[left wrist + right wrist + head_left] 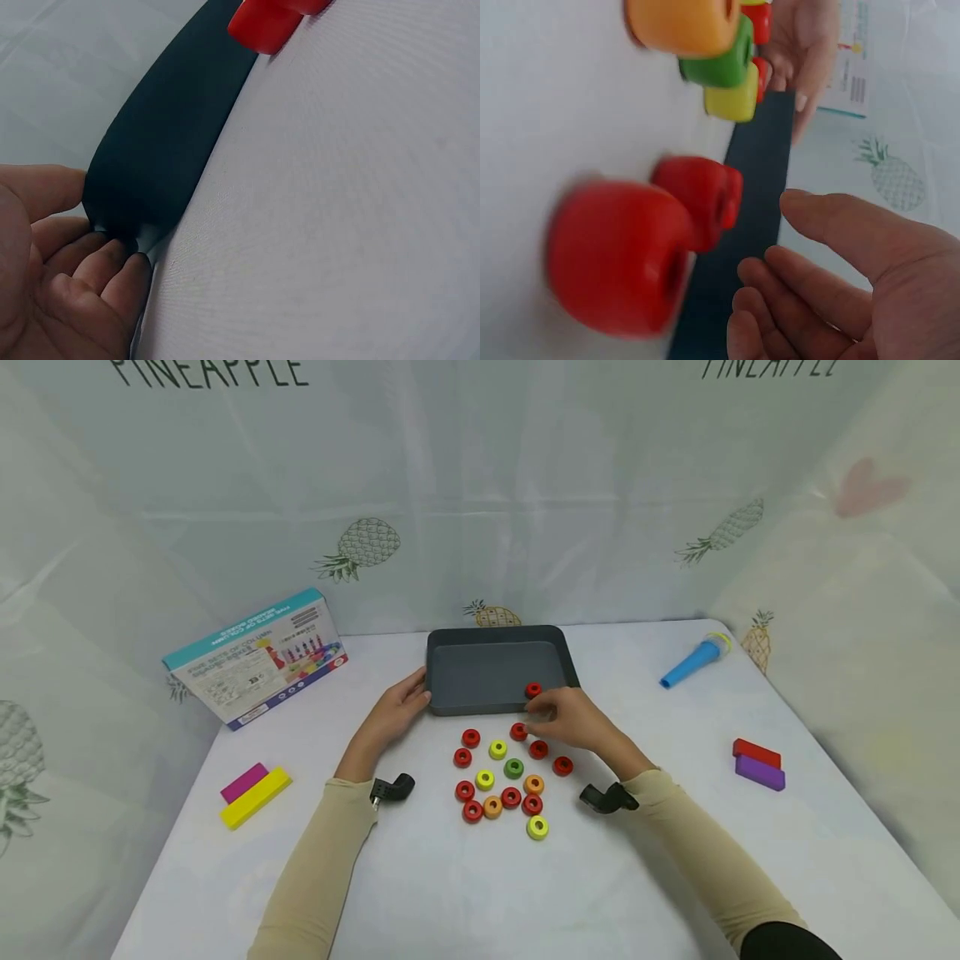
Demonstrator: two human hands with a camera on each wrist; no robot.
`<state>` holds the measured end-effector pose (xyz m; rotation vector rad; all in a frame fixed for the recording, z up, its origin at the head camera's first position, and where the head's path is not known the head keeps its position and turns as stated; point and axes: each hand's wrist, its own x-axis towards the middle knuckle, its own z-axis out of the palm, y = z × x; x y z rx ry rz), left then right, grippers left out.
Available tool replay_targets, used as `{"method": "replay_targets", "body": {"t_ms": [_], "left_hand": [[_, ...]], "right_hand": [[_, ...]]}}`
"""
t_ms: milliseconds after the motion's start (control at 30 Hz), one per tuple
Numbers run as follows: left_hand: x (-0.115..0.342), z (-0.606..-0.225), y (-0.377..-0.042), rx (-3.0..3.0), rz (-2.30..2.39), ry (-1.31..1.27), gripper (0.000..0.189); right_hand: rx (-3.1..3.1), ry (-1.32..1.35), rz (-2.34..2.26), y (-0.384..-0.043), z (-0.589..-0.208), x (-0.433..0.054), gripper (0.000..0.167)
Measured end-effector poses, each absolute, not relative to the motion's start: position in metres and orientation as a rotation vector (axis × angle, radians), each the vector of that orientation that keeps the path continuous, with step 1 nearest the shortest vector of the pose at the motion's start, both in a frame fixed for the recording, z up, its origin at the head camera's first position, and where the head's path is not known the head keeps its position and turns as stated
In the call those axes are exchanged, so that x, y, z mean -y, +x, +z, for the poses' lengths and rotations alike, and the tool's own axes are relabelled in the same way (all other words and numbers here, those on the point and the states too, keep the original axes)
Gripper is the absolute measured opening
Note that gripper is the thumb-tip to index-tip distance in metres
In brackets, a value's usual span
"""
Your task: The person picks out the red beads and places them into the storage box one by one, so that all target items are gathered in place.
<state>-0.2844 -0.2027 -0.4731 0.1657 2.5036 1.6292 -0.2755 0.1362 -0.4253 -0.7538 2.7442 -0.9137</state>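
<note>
A dark grey rectangular tray [487, 668] lies at the back of the table. My left hand [390, 714] holds its near left corner, thumb on one side and curled fingers against the other in the left wrist view. One red ring [533, 690] sits in the tray at its near right. Just above the tray's near right edge is my right hand [573, 718]; its thumb and fingers stand apart with nothing between them in the right wrist view. Below its fingertips lies another red ring [519, 732]. Several red, yellow, orange and green rings [513, 768] are scattered before the tray.
A printed box [258, 660] leans at the back left. Magenta and yellow blocks [256, 797] lie at left, red and purple blocks [760, 772] at right. A blue toy microphone-like stick [692, 663] rests at the back right. A pineapple-print sheet hangs behind the table.
</note>
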Motion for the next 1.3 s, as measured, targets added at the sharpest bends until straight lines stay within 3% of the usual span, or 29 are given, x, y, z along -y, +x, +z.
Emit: {"method": "replay_targets", "body": {"t_ms": [867,1300], "left_hand": [[0.202,-0.476,-0.286,-2.511,1.613,0.127,0.062],[0.202,-0.477,-0.287,-2.504,1.621,0.129,0.061]], "right_hand": [[-2.768,-0.636,-0.903,-0.270,-0.451,-0.125,0.027],[-2.780,-0.714,-0.983,-0.273,-0.426,-0.130,0.021]]}}
